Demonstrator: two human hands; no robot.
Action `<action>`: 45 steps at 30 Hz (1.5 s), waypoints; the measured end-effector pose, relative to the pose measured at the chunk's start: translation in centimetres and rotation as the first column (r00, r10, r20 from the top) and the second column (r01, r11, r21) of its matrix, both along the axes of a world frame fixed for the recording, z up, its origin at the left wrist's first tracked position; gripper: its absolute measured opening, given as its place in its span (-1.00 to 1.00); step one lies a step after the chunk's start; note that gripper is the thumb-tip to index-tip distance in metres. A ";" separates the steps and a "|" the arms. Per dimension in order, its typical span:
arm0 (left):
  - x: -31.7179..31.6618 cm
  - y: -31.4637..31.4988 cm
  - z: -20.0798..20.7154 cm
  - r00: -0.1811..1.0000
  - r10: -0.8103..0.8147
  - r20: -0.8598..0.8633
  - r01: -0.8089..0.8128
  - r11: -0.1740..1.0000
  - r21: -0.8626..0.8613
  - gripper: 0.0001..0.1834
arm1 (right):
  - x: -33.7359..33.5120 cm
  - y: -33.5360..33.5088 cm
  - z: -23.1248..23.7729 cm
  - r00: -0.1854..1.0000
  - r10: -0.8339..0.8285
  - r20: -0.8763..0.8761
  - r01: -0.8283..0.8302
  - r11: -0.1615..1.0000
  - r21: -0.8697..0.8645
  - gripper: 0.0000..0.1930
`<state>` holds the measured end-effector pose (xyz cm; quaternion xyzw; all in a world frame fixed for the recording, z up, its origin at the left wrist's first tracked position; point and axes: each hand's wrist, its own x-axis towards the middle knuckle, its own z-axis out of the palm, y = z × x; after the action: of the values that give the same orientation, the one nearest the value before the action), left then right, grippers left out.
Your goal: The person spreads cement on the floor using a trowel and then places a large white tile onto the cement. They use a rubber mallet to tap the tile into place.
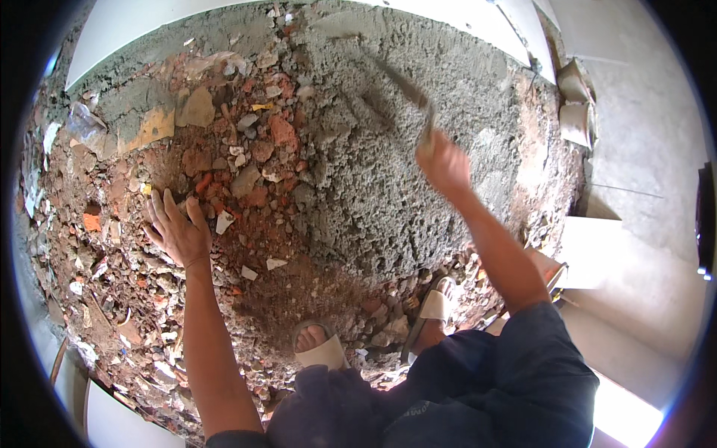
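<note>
My right hand (446, 166) is closed around the handle of a trowel (407, 87). The trowel's thin blade slants away to the upper left, over the wet grey mortar (373, 198). I cannot tell whether the blade touches it. Rough and lumpy, the mortar covers the middle and right of the ground, with a smoother strip along the far edge. On the left, my left hand (181, 231) lies with fingers spread on the rubble (246, 179), a mix of broken red brick, stones and tile chips. Nothing shows in its grasp.
My sandalled feet (321, 347) stand on loose rubble at the mortar's near edge. A white panel or wall (149, 26) borders the far side. Pale floor (635, 97) runs along the right, with broken tile pieces (575, 123) at its edge. Clear plastic (86, 123) lies far left.
</note>
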<state>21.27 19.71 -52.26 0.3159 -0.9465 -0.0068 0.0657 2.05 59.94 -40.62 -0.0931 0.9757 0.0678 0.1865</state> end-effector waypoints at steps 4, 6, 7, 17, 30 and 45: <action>-0.1 0.0 0.1 0.999 0.013 0.034 -0.012 0.999 -0.032 -0.38 | -10.6 -0.8 -0.1 0.993 -0.031 -0.113 0.020 0.995 -0.097 -0.67; -0.2 -0.1 0.0 1.000 0.002 0.001 -0.002 1.000 0.005 -0.38 | -12.2 -1.4 -0.8 0.982 0.165 -0.087 -0.152 0.978 0.143 -0.69; -0.1 -0.1 0.0 1.000 -0.001 0.000 0.001 1.000 0.006 -0.38 | -11.1 -1.3 -1.0 0.948 0.317 -0.030 -0.287 0.892 0.351 -0.71; 0.1 -0.7 -1.0 0.999 -0.035 -0.022 0.034 0.999 -0.039 -0.31 | 8.7 12.9 0.1 0.984 -0.018 -0.177 -0.013 0.985 -0.172 -0.78; 0.2 -0.8 -1.2 1.000 -0.029 -0.011 0.029 0.999 -0.019 -0.30 | 23.2 14.1 -3.4 0.983 0.001 -0.186 0.002 1.000 0.017 -0.81; 4.1 3.6 2.8 0.949 -0.140 -0.284 0.203 0.957 0.208 -0.29 | 27.8 15.1 -4.5 0.902 -0.365 -0.229 0.342 0.930 -0.136 -0.77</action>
<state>25.38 23.35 -49.47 0.2336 -0.9455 -0.1668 0.1536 29.89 75.00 -45.09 0.0861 0.9941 -0.0012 0.0666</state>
